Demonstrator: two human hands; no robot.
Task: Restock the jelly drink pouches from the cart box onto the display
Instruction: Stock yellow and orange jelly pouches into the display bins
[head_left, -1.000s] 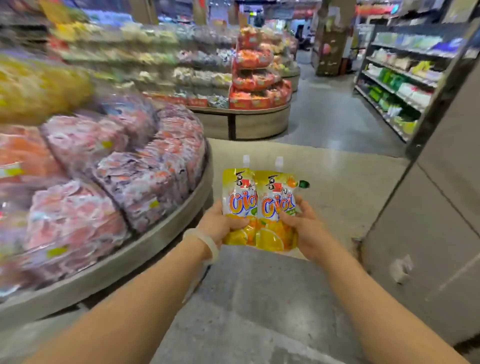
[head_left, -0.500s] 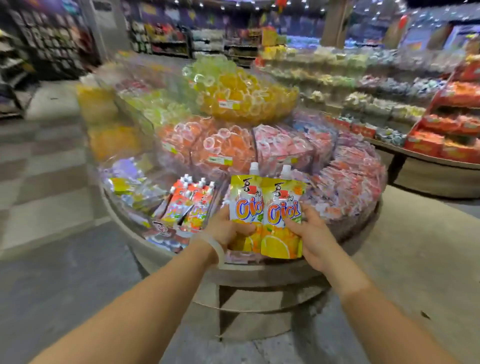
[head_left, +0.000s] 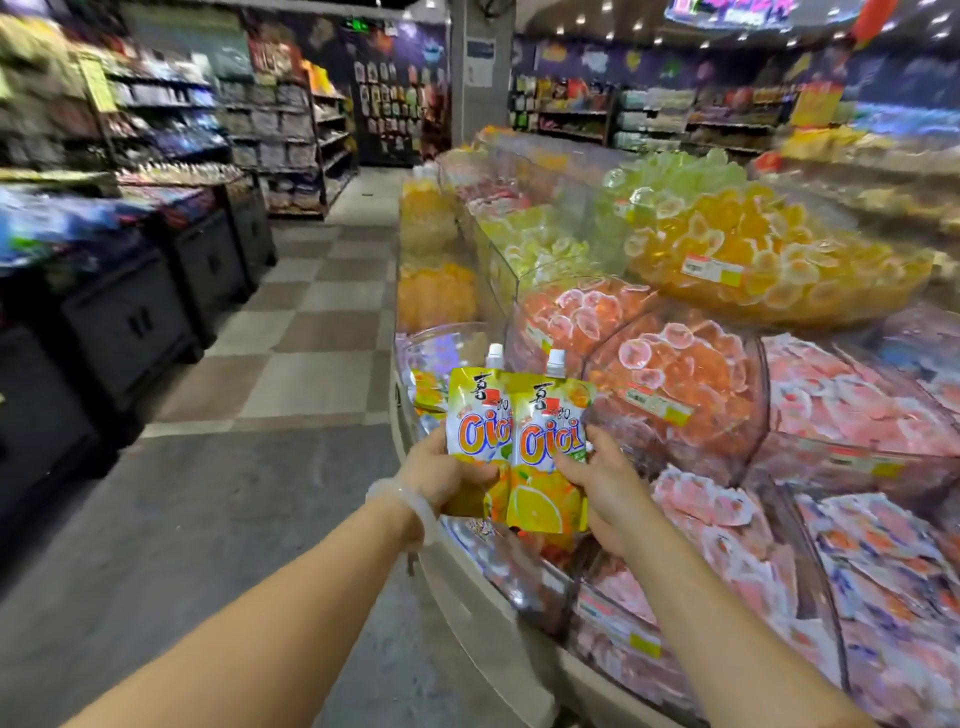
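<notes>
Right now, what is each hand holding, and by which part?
Left hand grips the left pouch low on its side edge; right hand grips the right pouch likewise.

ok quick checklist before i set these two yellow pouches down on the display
1. Left hand grips the left pouch: ok.
2. Right hand grips the right pouch: ok.
3. Both white caps on and pointing up: ok.
4. Pouches over the display rim: ok.
5. Matching pouch bin found: cannot tell, the pouches hide what lies behind them.
6. Free space in that bin: cannot tell.
</notes>
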